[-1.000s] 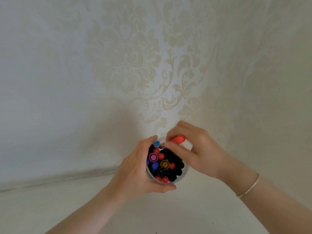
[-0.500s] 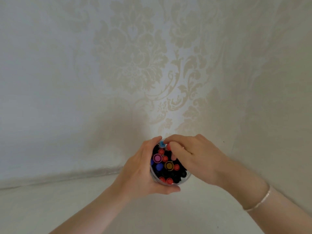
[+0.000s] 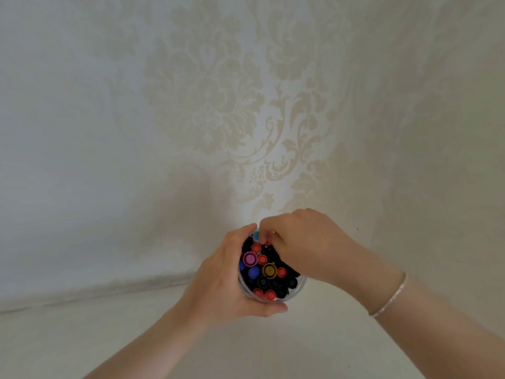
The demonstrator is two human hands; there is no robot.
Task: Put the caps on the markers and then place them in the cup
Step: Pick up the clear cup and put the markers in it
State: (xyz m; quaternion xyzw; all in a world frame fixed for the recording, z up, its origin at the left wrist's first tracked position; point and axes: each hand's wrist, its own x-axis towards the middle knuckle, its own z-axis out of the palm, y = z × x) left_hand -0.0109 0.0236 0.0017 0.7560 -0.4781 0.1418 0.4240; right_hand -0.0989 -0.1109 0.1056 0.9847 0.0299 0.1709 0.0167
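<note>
A clear plastic cup [image 3: 300, 286] stands packed with capped markers [image 3: 269, 270], their red, pink, blue, yellow and black cap ends pointing up. My left hand [image 3: 226, 280] grips the cup from the left, thumb under its near side and fingers around the far rim. My right hand [image 3: 306, 242] reaches over the cup's far edge. Its curled fingertips pinch a red-capped marker [image 3: 269, 241] that sits low among the others beside a light blue cap [image 3: 256, 236]. The rest of that marker is hidden.
The cup sits on a pale surface close to a wall with cream damask wallpaper [image 3: 218, 105]. A bracelet [image 3: 389, 296] circles my right wrist. No loose markers or caps are in sight around the cup.
The red-capped marker, held above the cup's far rim a second ago, has gone down into the cup. My right hand has lowered with it, and my left hand keeps its grip.
</note>
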